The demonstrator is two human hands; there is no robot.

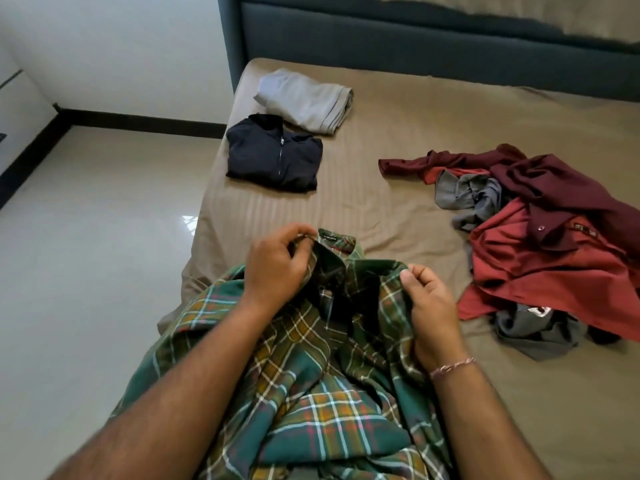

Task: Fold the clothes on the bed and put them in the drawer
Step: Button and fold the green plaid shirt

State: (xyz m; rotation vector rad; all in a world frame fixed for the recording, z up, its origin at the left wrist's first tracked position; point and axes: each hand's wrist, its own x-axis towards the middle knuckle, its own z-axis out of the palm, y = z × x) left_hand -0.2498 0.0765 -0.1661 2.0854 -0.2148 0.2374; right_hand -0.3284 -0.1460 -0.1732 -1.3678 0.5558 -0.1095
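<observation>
Both hands, the left hand [277, 268] and right hand [427, 299], pinch the collar of the plaid shirt [311, 375] at the bed's [398, 202] near edge; folding is just starting, and next it likely needs spreading flat.

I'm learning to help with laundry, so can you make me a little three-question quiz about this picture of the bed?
1. True or false: both hands are pinching the green plaid shirt near its collar.
2. Which folded item lies nearer the headboard? A) the grey folded garment B) the dark zip jacket
3. Fill in: the heap of unfolded clothes is mostly ___ in colour.

Key:
1. True: the left hand and the right hand each pinch the shirt at the collar.
2. A.
3. Red (maroon and red, with some grey pieces).
</observation>
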